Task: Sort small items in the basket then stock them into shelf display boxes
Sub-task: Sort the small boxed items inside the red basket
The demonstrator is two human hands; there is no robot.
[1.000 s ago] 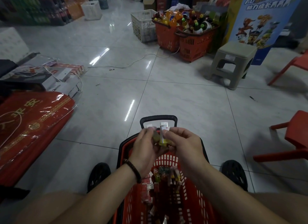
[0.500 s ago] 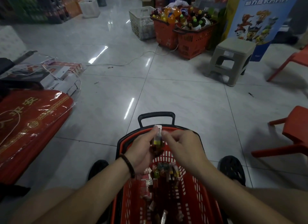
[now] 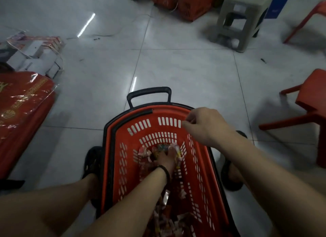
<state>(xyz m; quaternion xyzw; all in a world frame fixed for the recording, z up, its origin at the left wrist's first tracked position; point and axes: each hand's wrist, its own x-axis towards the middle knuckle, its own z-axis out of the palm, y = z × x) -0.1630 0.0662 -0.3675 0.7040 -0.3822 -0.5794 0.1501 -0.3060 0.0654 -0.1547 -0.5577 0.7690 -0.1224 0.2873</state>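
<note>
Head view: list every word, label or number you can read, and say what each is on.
No text can be read.
Gold characters and an emblem on the red wrapped package: too blurred to read.
Print on the small wrappers in the red basket: too small.
The white sticker on the grey stool: blurred.

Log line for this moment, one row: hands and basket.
stage: sorting | left hand: down among wrapped packets in red basket | right hand: fingers curled above far rim, grip unclear
</note>
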